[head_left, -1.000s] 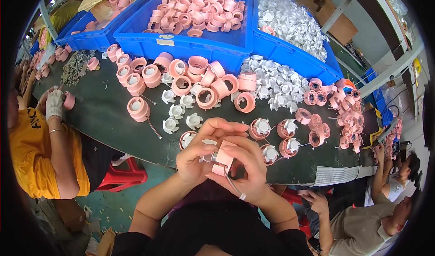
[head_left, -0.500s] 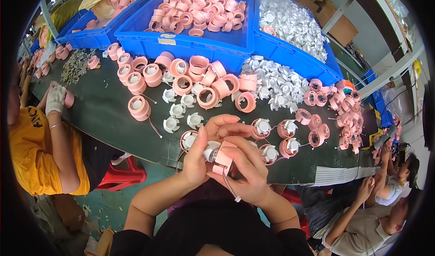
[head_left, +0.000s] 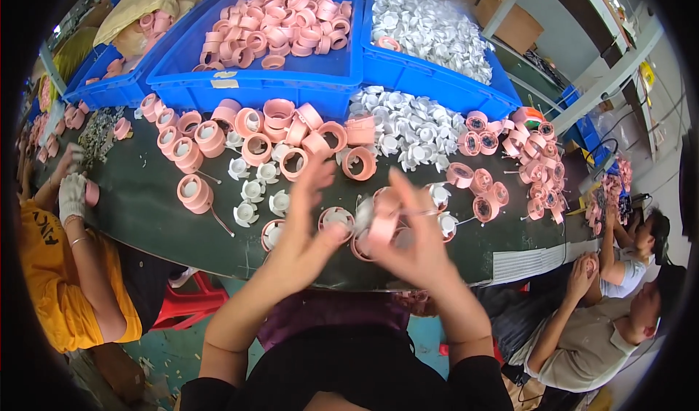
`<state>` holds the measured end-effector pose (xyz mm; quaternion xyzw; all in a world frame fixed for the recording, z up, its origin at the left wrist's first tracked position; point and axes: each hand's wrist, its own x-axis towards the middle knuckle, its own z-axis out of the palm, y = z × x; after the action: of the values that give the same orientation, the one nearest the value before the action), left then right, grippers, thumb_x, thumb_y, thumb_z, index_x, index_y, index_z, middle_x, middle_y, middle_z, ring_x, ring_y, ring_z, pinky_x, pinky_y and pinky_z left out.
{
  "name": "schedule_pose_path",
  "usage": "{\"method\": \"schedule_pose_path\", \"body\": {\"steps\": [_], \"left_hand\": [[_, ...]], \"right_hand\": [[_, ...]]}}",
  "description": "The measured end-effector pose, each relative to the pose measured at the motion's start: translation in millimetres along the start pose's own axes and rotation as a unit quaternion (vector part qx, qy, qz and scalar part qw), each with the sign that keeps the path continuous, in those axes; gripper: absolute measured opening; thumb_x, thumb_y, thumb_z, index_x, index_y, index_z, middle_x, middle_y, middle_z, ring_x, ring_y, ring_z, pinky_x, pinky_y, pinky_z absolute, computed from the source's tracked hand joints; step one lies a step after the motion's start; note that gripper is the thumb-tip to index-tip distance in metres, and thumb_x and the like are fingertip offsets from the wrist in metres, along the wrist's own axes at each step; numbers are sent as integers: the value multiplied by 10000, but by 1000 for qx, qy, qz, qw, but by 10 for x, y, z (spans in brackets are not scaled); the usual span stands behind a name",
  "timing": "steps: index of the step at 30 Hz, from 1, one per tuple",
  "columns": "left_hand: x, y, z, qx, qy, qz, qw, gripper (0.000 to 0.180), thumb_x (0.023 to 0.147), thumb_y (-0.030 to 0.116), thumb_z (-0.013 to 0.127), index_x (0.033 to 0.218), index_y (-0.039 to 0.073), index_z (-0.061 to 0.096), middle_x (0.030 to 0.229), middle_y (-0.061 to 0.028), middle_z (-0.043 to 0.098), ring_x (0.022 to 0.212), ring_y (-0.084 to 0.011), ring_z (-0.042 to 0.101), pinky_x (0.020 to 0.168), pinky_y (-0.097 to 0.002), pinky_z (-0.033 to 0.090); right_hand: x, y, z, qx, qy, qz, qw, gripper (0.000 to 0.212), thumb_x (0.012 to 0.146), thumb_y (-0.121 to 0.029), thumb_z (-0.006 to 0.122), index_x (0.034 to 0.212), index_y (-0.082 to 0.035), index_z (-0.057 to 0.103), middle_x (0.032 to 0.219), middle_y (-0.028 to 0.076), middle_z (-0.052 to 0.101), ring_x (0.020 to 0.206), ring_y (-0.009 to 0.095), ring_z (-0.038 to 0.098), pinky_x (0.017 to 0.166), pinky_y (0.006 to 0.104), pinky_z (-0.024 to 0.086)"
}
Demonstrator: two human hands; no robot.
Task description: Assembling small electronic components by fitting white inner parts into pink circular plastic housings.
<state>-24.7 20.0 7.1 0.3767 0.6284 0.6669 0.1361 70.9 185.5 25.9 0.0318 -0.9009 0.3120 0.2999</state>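
My left hand point(head_left: 302, 240) is over the front of the dark table, fingers stretched up and thumb apart, somewhat blurred. Its thumb tip is beside a pink housing with a white fan wheel point(head_left: 336, 222); contact is unclear. In my right hand point(head_left: 426, 254), between thumb and fingers, is a pink ring-shaped housing point(head_left: 384, 222) with a thin wire, smeared by motion. More pink housings with white fan wheels point(head_left: 446, 225) stand around and partly behind the right hand. Loose white fan wheels point(head_left: 246, 212) lie left of my left hand, near a wired pink housing point(head_left: 194, 194).
Behind stand a blue bin of pink rings point(head_left: 255, 91) and a blue bin of white fan wheels point(head_left: 444, 74). Wired pink housings point(head_left: 535, 160) are heaped at right, near a white printed sheet point(head_left: 528, 262). A co-worker in yellow point(head_left: 69, 265) sits left; others sit right.
My hands have moved apart. The pink housing held between them is now at the right hand alone, above the front housings. The view has shifted slightly.
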Motion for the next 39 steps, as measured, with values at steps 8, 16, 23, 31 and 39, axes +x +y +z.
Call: {"method": "schedule_pose_path", "body": {"steps": [8, 16, 23, 31, 39], "left_hand": [[5, -223, -643, 339, 109, 24, 934, 272, 789, 120, 669, 1030, 10, 609, 1064, -169, 594, 992, -340, 550, 839, -396, 437], [-74, -297, -851, 423, 72, -16, 903, 242, 752, 48, 669, 992, 31, 643, 988, -141, 586, 945, -315, 543, 785, -390, 456], [270, -256, -700, 431, 4, 34, 902, 259, 753, 99, 688, 999, 40, 629, 1004, -161, 587, 904, -342, 581, 773, -405, 470], [250, -117, -591, 442, 23, 64, 894, 231, 739, 68, 681, 958, 20, 627, 929, -145, 596, 855, -338, 579, 728, -412, 454], [226, -98, -510, 390, 38, 45, 919, 212, 750, 77, 674, 950, 19, 632, 917, -157, 606, 838, -340, 581, 746, -409, 451]], "right_hand": [[179, 1307, -186, -2, -74, 193, 978, 401, 612, -222, 839, 817, -44, 543, 786, 67, 619, 736, 172, 606, 651, 301, 475], [249, 1402, -609, 13, -301, 168, 938, 654, 636, -368, 807, 1128, 16, 613, 1251, 185, 562, 1014, 295, 575, 913, 370, 440], [481, 1384, -597, 44, -282, 268, 920, 234, 789, -214, 711, 855, 6, 669, 688, 60, 655, 630, 100, 593, 562, 258, 461], [231, 1067, -1224, -343, -131, 227, 902, 398, 652, -183, 728, 1011, -30, 654, 993, 138, 662, 890, 297, 623, 777, 388, 488], [33, 1415, -965, -356, -147, 66, 920, 252, 684, -81, 681, 930, -73, 625, 783, 75, 642, 800, 279, 602, 717, 397, 459]]}}
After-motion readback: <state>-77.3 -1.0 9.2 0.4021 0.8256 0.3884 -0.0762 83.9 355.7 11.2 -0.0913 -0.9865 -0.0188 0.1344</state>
